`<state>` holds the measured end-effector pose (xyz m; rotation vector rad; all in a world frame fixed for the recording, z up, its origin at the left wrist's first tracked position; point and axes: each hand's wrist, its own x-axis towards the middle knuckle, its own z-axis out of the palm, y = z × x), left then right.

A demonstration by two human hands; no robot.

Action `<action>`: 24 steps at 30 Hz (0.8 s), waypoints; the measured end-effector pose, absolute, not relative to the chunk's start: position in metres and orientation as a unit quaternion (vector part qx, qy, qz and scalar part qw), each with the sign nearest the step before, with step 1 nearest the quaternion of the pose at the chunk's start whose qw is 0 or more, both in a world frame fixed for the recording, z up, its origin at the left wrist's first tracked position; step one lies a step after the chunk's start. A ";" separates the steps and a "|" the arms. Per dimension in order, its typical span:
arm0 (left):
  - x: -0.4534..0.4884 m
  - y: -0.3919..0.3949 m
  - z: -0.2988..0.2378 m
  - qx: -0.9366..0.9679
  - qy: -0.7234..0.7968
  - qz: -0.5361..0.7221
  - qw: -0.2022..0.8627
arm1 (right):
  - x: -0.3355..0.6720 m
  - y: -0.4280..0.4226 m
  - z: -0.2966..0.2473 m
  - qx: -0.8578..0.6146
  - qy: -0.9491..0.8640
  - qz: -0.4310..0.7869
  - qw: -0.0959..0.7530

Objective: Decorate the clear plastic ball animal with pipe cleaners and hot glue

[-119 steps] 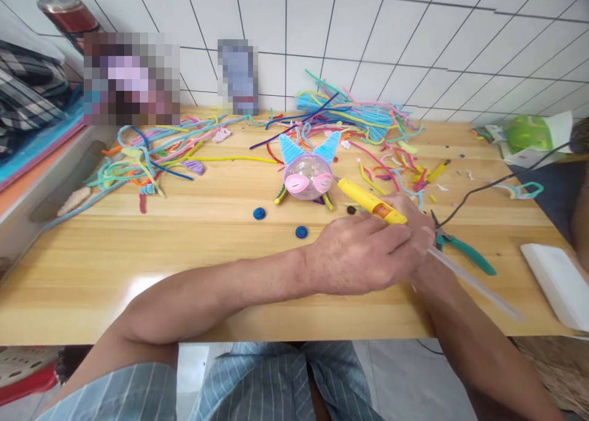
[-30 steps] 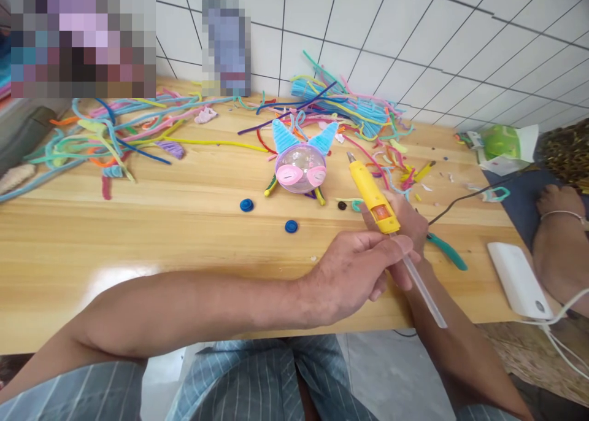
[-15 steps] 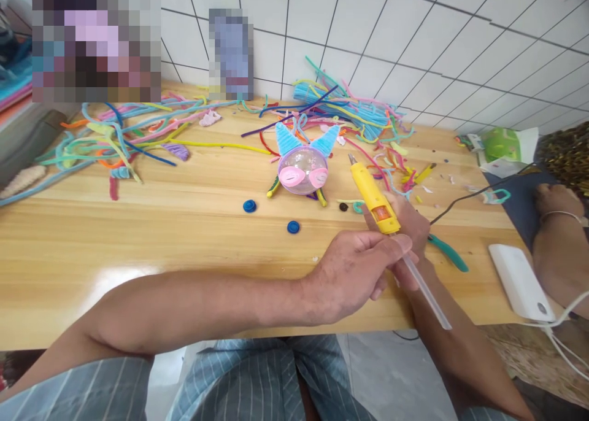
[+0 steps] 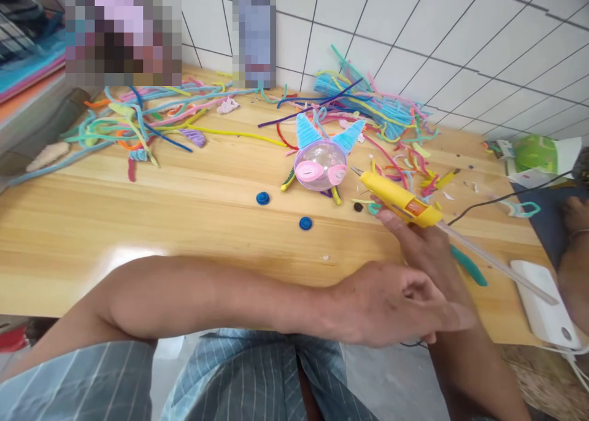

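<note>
My right hand (image 4: 421, 240) is closed round a yellow glue gun (image 4: 399, 201), whose metal tip points left at a clear ball figure (image 4: 319, 163) with pink eyes and blue pipe-cleaner ears. A clear glue stick (image 4: 499, 264) juts out of the gun's back end. My left hand (image 4: 396, 304) lies across my right forearm near the table's front edge, fingers loosely stretched out and holding nothing. Two blue buttons (image 4: 262, 197) (image 4: 305, 223) lie on the wooden table (image 4: 184, 224) in front of the figure.
Loose pipe cleaners in many colours are heaped at the back left (image 4: 138, 123) and back right (image 4: 372, 108). Teal-handled pliers (image 4: 469, 266), a white power bank (image 4: 543, 301) and a black cable lie at the right. Another person's arm (image 4: 573, 255) shows at the right edge.
My left hand has let go of the glue stick and dropped back toward the table edge. The right hand has tilted the glue gun flatter, its tip now closer to the ball figure.
</note>
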<state>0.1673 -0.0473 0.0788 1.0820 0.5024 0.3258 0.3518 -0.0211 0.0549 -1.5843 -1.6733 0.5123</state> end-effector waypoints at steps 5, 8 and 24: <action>0.133 -0.053 0.048 0.665 0.188 0.110 0.715 | 0.357 -0.008 0.051 -0.588 -0.676 0.248 0.369; 0.113 -0.056 0.021 0.731 0.134 0.134 0.655 | 0.360 -0.007 0.047 -0.591 -0.674 0.241 0.372; 0.109 -0.054 -0.004 0.823 0.041 0.137 0.549 | 0.359 -0.010 0.040 -0.662 -0.616 0.178 0.388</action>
